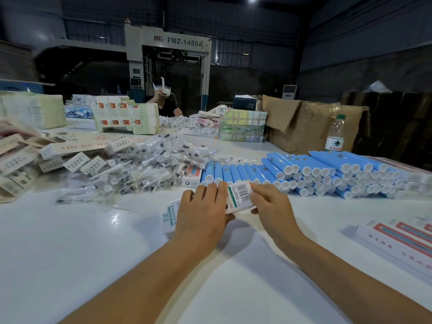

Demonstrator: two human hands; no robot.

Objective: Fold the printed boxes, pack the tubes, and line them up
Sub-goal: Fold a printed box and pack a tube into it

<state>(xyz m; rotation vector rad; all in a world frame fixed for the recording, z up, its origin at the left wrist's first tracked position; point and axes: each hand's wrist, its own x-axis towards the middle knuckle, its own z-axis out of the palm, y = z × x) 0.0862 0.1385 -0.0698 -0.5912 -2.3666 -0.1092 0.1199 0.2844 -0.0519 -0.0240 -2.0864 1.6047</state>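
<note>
Head view: my left hand (203,208) presses and grips the printed box (238,196) on the worktop (93,242), while my right hand (272,203) pinches its barcoded end. Thin card, I judge: light, easily creased, best held by edges. Blue tubes (304,174) lie just beyond.

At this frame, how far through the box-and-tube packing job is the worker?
Done: a few printed boxes with red stripes lie side by side at the right edge; whether they are filled cannot be seen. In hand: the left hand and right hand both hold one printed box, apparently folding it. Left: a large stack of blue tubes remains unpacked behind the hands, so most work seems ahead.
</note>
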